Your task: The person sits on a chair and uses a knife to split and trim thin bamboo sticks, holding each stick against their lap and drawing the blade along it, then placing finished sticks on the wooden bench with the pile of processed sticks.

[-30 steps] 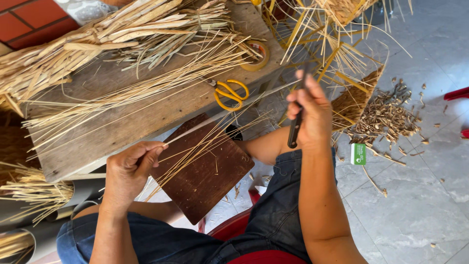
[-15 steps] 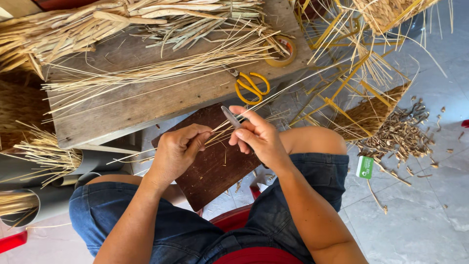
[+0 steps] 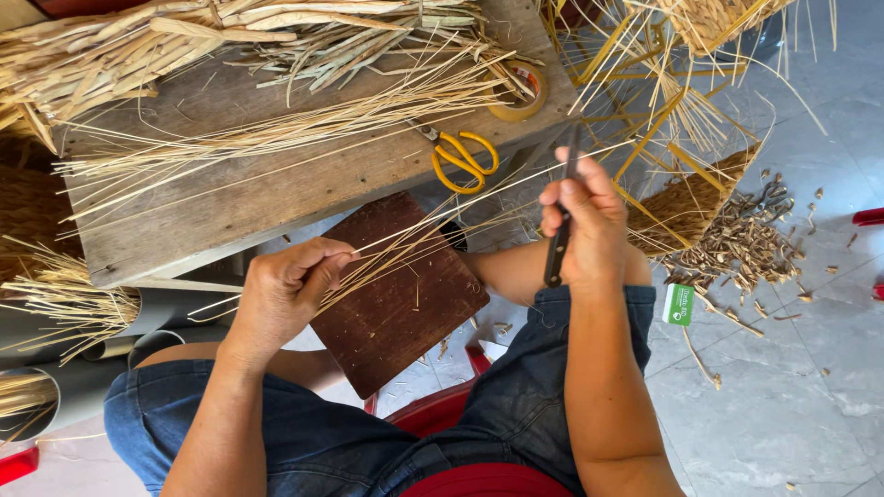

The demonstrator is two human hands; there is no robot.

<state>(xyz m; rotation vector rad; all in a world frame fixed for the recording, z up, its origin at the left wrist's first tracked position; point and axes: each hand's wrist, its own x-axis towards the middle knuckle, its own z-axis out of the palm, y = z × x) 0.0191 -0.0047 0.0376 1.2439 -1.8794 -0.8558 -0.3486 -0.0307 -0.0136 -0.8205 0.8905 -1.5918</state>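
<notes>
At the far left, grey plastic pipes (image 3: 101,345) stand with pale straw ends poking from their mouths, smooth round tubes against frayed, brittle fibre. Above them a rough, weathered plank surface (image 3: 239,198) carries heaps of dry reed: flat, husky leaves (image 3: 120,51) at the back and a long sheaf of thin, stiff straw stalks (image 3: 276,138) laid across the grain.

The left hand (image 3: 285,290) is closed in a pinch, thumb against fingers, gripping the near end of a small bundle of fine reed strands (image 3: 433,230). These strands are slender, straw-yellow and wiry; they fan out slightly and run up and to the right, passing over a dark brown wooden board (image 3: 396,313) that lies on the person's lap, square-cornered and scuffed matte. Denim shorts (image 3: 304,442) show beneath it, and a red stool edge (image 3: 442,410) between the legs.

On the plank's near edge lie scissors with glossy yellow loop handles (image 3: 465,158), and just behind them a ring of tan tape (image 3: 518,92).

The right hand (image 3: 585,230) is wrapped shut around a narrow dark knife (image 3: 562,221), its blade pointing up past the fingers; the far ends of the strands reach this hand. Right of it sits a half-woven basket (image 3: 686,207) with bright yellow spokes splaying outward, then a scatter of short, curled brown offcuts (image 3: 746,244) on pale grey floor tiles (image 3: 783,405), beside a small green and white box (image 3: 680,305).
</notes>
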